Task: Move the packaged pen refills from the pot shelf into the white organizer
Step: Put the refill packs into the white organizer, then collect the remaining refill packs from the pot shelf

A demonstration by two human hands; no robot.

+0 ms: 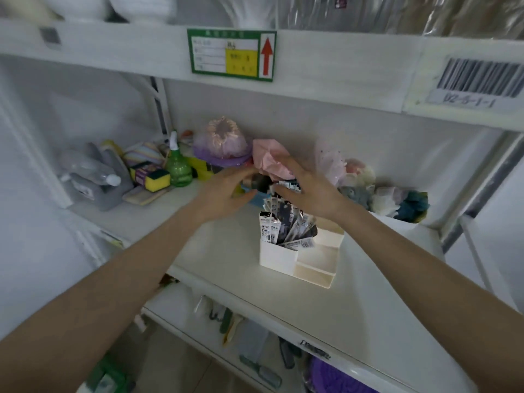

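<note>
Several packaged pen refills (286, 226) stand upright in the tall back compartment of the white organizer (300, 268) on the middle shelf. Just behind it, more refill packets (289, 183) and a blurred dark object (262, 181) sit over a blue pot (255, 199). My left hand (226, 192) reaches in from the left, its fingers straight and its fingertips at the dark object. My right hand (310, 191) hovers above the organizer with its fingers spread over the rear packets. I cannot see a firm grip by either hand.
A pink cloth (269, 158), bagged items (224, 139) and a green spray bottle (177, 165) crowd the shelf's back. Sponges (151, 177) and a grey container (105, 180) lie to the left, soft toys (397, 199) to the right. A labelled shelf edge (232, 55) runs overhead.
</note>
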